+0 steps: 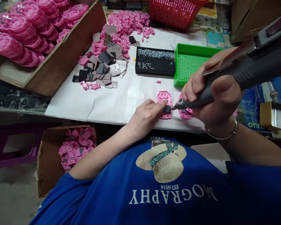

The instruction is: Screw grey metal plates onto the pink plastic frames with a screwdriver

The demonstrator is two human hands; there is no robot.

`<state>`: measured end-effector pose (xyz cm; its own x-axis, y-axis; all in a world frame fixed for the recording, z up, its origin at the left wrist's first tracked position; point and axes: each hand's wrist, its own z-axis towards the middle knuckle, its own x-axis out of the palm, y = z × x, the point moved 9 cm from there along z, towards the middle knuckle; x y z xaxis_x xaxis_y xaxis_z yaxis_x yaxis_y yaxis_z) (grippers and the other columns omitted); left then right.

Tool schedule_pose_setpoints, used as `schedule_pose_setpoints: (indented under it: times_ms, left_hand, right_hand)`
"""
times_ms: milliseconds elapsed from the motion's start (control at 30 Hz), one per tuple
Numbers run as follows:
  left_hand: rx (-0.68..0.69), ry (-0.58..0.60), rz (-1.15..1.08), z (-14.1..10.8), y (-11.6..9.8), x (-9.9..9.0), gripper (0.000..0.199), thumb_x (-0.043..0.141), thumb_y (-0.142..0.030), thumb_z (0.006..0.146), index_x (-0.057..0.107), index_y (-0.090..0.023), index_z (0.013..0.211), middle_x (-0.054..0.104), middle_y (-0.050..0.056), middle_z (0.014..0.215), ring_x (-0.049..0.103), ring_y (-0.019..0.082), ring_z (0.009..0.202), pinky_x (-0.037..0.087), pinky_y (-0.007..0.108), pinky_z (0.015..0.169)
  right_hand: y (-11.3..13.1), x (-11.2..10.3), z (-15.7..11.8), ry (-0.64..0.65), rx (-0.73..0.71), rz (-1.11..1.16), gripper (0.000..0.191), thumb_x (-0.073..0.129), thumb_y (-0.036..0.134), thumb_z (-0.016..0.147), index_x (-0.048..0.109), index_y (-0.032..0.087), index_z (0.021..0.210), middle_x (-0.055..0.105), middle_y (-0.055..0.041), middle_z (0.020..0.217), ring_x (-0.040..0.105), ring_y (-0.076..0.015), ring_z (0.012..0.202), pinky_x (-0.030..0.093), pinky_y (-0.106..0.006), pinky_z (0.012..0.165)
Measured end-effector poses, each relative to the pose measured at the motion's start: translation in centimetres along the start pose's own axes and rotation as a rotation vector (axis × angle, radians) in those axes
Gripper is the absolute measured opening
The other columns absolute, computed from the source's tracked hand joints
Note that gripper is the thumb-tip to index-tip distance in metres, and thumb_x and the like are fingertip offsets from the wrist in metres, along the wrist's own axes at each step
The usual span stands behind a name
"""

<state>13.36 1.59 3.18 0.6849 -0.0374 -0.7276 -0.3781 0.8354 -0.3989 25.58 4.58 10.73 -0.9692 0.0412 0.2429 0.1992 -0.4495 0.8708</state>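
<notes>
My right hand point(215, 90) is wrapped round a dark electric screwdriver point(245, 65), its tip touching or just over a small dark plate point(167, 109). That plate lies on a pink plastic part point(164, 96) at the table's front edge. With its fingertips, my left hand point(146, 117) presses on the plate and the pink part. A second pink part point(186, 114) lies just to the right, partly hidden by the screwdriver and my right hand. Behind them stand a black tray point(154, 70) with many small screws and a green tray point(178, 79), partly covered by my right hand.
Loose dark plates point(104, 67) and small pink pieces point(128, 22) are heaped at the back left. A cardboard box point(67, 47) of pink parts stands far left, another box point(48, 162) below the table. A red basket point(173, 14) is at the back.
</notes>
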Motion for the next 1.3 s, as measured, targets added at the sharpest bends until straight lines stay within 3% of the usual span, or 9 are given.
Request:
schedule_pose_setpoints:
  times_ms: [200, 400, 533, 700, 833, 967, 1133, 1300]
  left_hand:
    - [-0.012, -0.007, -0.002, -0.1, 0.2, 0.1, 0.032, 0.046, -0.015, 0.099, 0.049, -0.013, 0.132, 0.069, 0.003, 0.086, 0.058, 0.015, 0.080, 0.051, 0.029, 0.076]
    - [-0.023, -0.017, -0.002, -0.1, 0.4, 0.0, 0.030, 0.048, -0.015, 0.099, 0.052, -0.013, 0.128, 0.069, 0.004, 0.086, 0.059, 0.015, 0.080, 0.051, 0.029, 0.075]
    - [-0.020, -0.034, -0.006, -0.1, 0.3, -0.2, 0.028, 0.050, -0.015, 0.098, 0.053, -0.012, 0.127, 0.068, 0.003, 0.084, 0.058, 0.014, 0.078, 0.052, 0.028, 0.074]
    - [-0.041, -0.039, -0.023, -0.1, 0.4, -0.3, 0.028, 0.051, -0.016, 0.098, 0.054, -0.014, 0.126, 0.069, 0.003, 0.088, 0.060, 0.014, 0.080, 0.053, 0.028, 0.074]
    - [-0.025, -0.064, -0.043, 0.0, 0.1, -0.5, 0.025, 0.052, -0.015, 0.098, 0.055, -0.012, 0.122, 0.070, 0.004, 0.089, 0.060, 0.014, 0.080, 0.053, 0.028, 0.073]
    - [-0.044, -0.041, -0.043, 0.1, 0.3, -0.3, 0.021, 0.050, -0.017, 0.099, 0.056, -0.015, 0.119, 0.070, 0.004, 0.088, 0.061, 0.015, 0.080, 0.053, 0.029, 0.074]
    - [-0.019, -0.064, -0.028, 0.1, 0.1, -0.5, 0.019, 0.051, -0.017, 0.098, 0.056, -0.014, 0.117, 0.069, 0.004, 0.083, 0.061, 0.015, 0.077, 0.052, 0.028, 0.072]
    - [0.010, -0.093, -0.030, 0.2, -0.1, -0.8, 0.020, 0.056, -0.015, 0.096, 0.056, -0.010, 0.115, 0.069, 0.006, 0.082, 0.061, 0.015, 0.076, 0.052, 0.027, 0.069]
  right_hand:
    - [-0.2, -0.2, -0.1, -0.035, 0.069, 0.004, 0.028, 0.083, 0.042, 0.059, 0.064, 0.030, 0.076, 0.046, 0.0055, 0.055, 0.038, -0.0117, 0.037, 0.032, -0.031, 0.035]
    - [0.1, 0.7, -0.2, 0.067, 0.021, 0.081, 0.020, 0.078, 0.033, 0.070, 0.067, 0.024, 0.084, 0.054, 0.0054, 0.060, 0.047, -0.0106, 0.040, 0.033, -0.030, 0.036]
    - [0.1, 0.7, -0.1, 0.086, -0.012, 0.058, 0.021, 0.077, 0.034, 0.071, 0.065, 0.025, 0.085, 0.051, 0.0061, 0.058, 0.045, -0.0109, 0.039, 0.034, -0.030, 0.036]
    - [-0.2, 0.5, 0.1, 0.080, 0.004, -0.033, 0.023, 0.080, 0.044, 0.065, 0.065, 0.032, 0.079, 0.046, 0.0066, 0.057, 0.043, -0.0129, 0.038, 0.038, -0.034, 0.040]
    - [0.3, 1.0, 0.1, 0.139, -0.027, 0.032, 0.020, 0.079, 0.035, 0.070, 0.063, 0.028, 0.080, 0.049, 0.0058, 0.058, 0.046, -0.0118, 0.038, 0.035, -0.031, 0.033]
    - [-0.2, 1.6, -0.1, 0.201, -0.003, 0.010, 0.025, 0.079, 0.036, 0.072, 0.055, 0.027, 0.073, 0.048, 0.0065, 0.057, 0.046, -0.0114, 0.039, 0.038, -0.030, 0.036]
    - [-0.8, 0.8, 0.2, 0.127, 0.021, 0.060, 0.024, 0.079, 0.040, 0.069, 0.060, 0.028, 0.077, 0.048, 0.0061, 0.061, 0.040, -0.0099, 0.038, 0.031, -0.029, 0.035]
    - [1.9, -1.5, 2.5, -0.062, -0.064, -0.009, 0.024, 0.079, 0.047, 0.063, 0.067, 0.032, 0.076, 0.046, 0.0047, 0.059, 0.035, -0.0116, 0.040, 0.030, -0.033, 0.036]
